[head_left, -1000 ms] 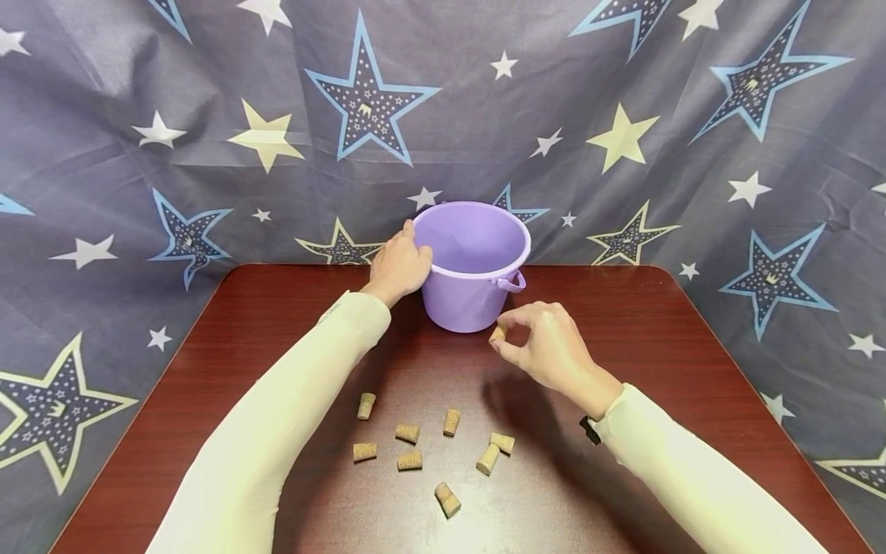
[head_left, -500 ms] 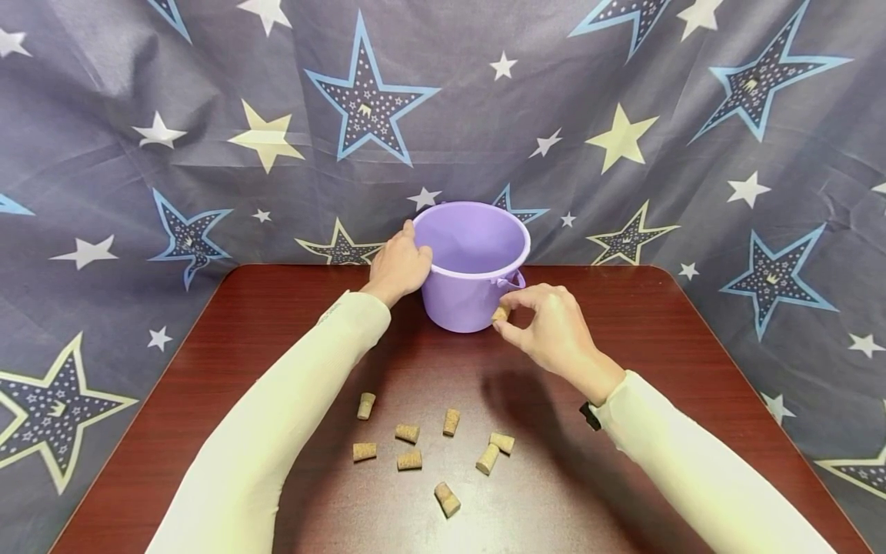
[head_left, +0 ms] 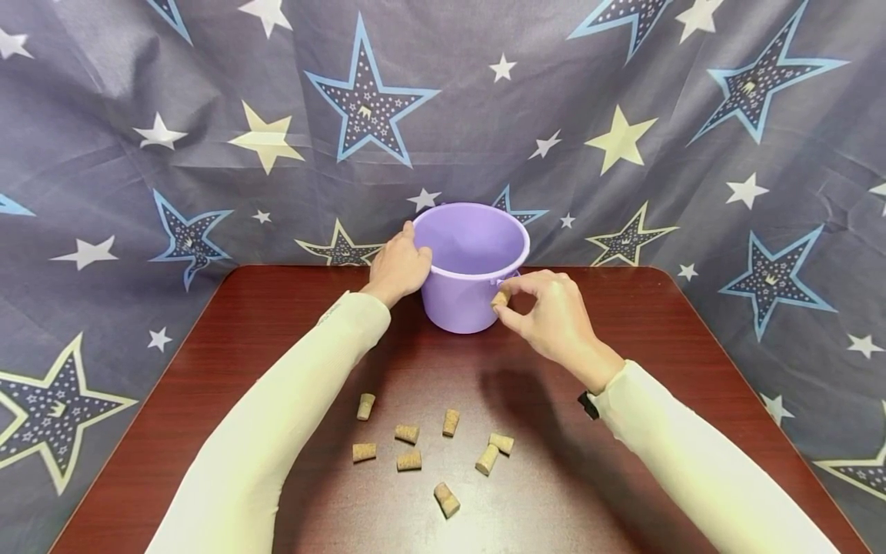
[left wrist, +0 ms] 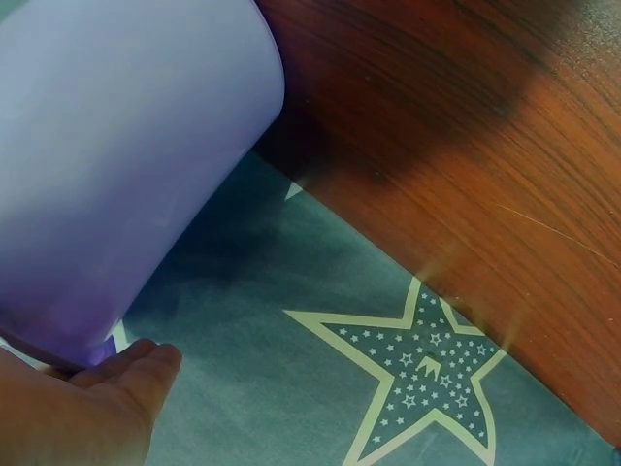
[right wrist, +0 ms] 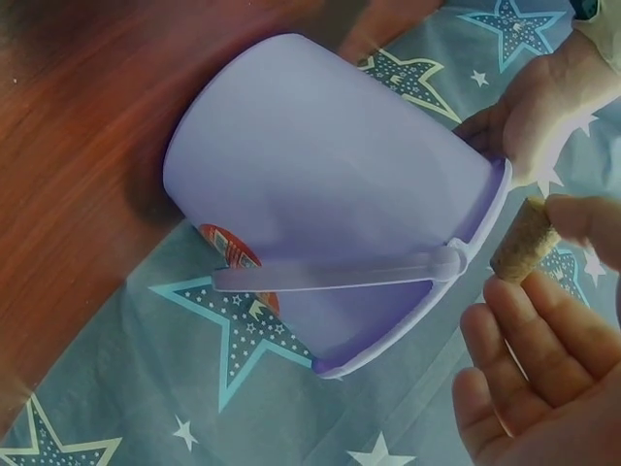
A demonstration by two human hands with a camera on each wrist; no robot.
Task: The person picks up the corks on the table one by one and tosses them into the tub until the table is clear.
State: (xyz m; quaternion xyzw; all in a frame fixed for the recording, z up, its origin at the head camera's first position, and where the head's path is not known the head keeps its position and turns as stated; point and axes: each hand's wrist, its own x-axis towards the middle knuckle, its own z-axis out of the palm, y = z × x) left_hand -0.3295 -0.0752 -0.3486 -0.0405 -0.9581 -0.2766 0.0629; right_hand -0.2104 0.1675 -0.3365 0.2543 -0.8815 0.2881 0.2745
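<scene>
A purple bucket [head_left: 460, 300] stands upright at the table's far edge. At its left rim my left hand [head_left: 400, 267] grips it, thumb near the front of the rim; in the left wrist view the fingers [left wrist: 146, 374] show beside the rim. Between thumb and fingertips, my right hand [head_left: 557, 319] pinches a tapered cork [right wrist: 525, 240]. That cork is in the air in front of the bucket's right side, a little below the rim, close to the bucket handle [right wrist: 340, 277]. The right wrist view shows the cork just outside the bucket's mouth.
Several corks lie on the reddish-brown table [head_left: 311, 492] in front of the bucket, among them one cork [head_left: 366, 406] at the left and another cork [head_left: 447, 500] nearest me. A dark star-patterned cloth [head_left: 484, 115] hangs behind the table and at both sides.
My right hand has risen with the cork, from near the bucket's base to just below its rim. The left hand, bucket and loose corks have stayed in place.
</scene>
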